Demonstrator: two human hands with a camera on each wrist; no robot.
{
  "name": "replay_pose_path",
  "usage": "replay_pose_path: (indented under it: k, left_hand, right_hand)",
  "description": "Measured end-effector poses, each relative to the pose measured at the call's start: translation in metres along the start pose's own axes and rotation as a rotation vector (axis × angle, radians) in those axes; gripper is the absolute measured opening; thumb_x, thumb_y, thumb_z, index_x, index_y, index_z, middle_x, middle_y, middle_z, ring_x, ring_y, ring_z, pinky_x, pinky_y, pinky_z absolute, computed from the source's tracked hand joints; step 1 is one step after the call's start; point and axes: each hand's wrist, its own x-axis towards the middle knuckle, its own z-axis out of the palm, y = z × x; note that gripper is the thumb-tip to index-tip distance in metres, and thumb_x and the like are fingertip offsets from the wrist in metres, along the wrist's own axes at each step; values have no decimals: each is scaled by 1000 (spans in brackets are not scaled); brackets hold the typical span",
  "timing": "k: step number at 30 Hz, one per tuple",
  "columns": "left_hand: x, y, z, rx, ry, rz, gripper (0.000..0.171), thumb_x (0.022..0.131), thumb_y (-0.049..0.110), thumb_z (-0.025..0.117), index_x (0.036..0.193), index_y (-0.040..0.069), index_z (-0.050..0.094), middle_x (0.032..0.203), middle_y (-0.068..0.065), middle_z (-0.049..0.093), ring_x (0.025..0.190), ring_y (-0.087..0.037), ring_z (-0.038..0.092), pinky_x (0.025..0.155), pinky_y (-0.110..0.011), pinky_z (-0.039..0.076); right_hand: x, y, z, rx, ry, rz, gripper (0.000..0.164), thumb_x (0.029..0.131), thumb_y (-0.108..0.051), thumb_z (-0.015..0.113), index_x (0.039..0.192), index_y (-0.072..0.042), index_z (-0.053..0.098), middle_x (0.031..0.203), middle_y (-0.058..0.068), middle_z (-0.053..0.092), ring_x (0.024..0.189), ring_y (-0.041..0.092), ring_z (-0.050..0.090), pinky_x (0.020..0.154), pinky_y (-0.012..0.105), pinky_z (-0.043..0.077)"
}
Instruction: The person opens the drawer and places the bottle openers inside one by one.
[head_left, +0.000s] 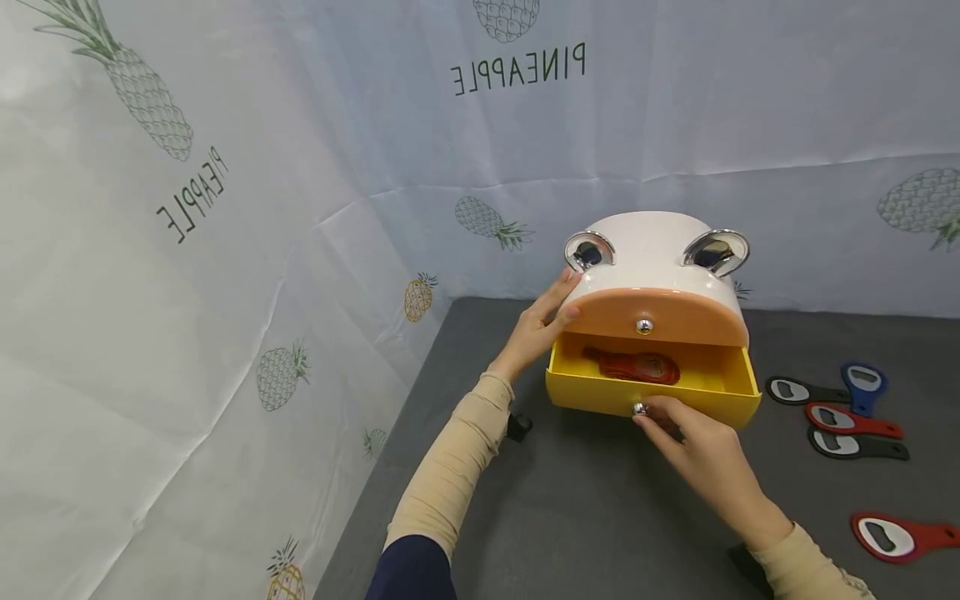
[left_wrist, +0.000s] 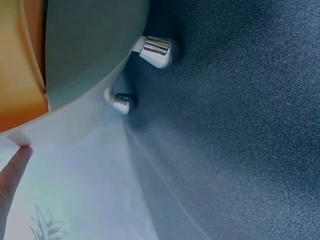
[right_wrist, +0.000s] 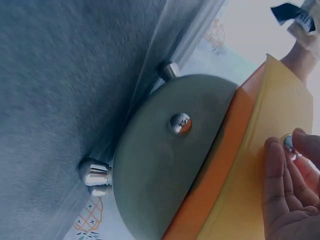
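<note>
A small animal-shaped drawer cabinet (head_left: 651, 242) has a white top with two silver-ringed eyes and an orange upper front. Its yellow drawer (head_left: 600, 398) stands pulled out, with a red bottle opener (head_left: 637, 367) lying inside. My right hand (head_left: 708, 454) pinches the silver knob (head_left: 640, 409) of that drawer between thumb and fingers; the same knob (right_wrist: 288, 142) shows in the right wrist view. My left hand (head_left: 534, 333) rests against the cabinet's left side, fingers extended and thumb near the orange front. In the left wrist view one finger (left_wrist: 14, 172) touches the white shell.
Right of the cabinet, several bottle openers lie on the dark grey cloth, among them a blue one (head_left: 862, 387) and a separate red one (head_left: 900, 536). Below the drawer is a grey-green front (right_wrist: 160, 165), with silver feet (right_wrist: 96, 175). A pineapple-print curtain (head_left: 360, 125) hangs behind.
</note>
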Motion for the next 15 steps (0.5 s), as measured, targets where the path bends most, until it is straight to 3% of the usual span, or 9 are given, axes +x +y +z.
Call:
replay_pose_path:
  k: [2, 5, 9, 15]
  left_hand:
    - [0, -1, 0, -7, -1, 5, 65, 83, 71, 35, 143, 49, 23, 157, 16, 13, 144, -4, 16, 110, -40, 37]
    - [0, -1, -1, -11, -2, 2, 65, 83, 72, 35, 143, 49, 23, 157, 14, 14, 144, -4, 15, 110, -41, 37]
    - [-2, 0, -3, -3, 6, 1, 65, 83, 73, 34, 143, 49, 24, 157, 15, 15, 144, -2, 15, 111, -41, 36]
    - [-11, 32, -10, 0, -27, -12, 54, 98, 37, 42, 149, 26, 26, 158, 2, 15, 146, -14, 16, 111, -42, 35]
  right_hand:
    - [6, 4, 3, -20, -7, 18, 25, 81, -29, 72, 96, -11, 66, 82, -2, 72, 73, 11, 67, 65, 17, 50]
    - [15, 9, 8, -39, -14, 39, 31, 69, -10, 81, 96, -9, 65, 83, 0, 71, 73, 13, 67, 64, 19, 49]
    - [25, 15, 15, -59, -20, 71, 33, 66, -6, 81, 94, -8, 64, 82, 3, 72, 70, 15, 67, 61, 25, 51]
    - [34, 23, 19, -60, -32, 114, 30, 70, -6, 80, 94, -6, 62, 80, 7, 70, 67, 18, 65, 56, 35, 53]
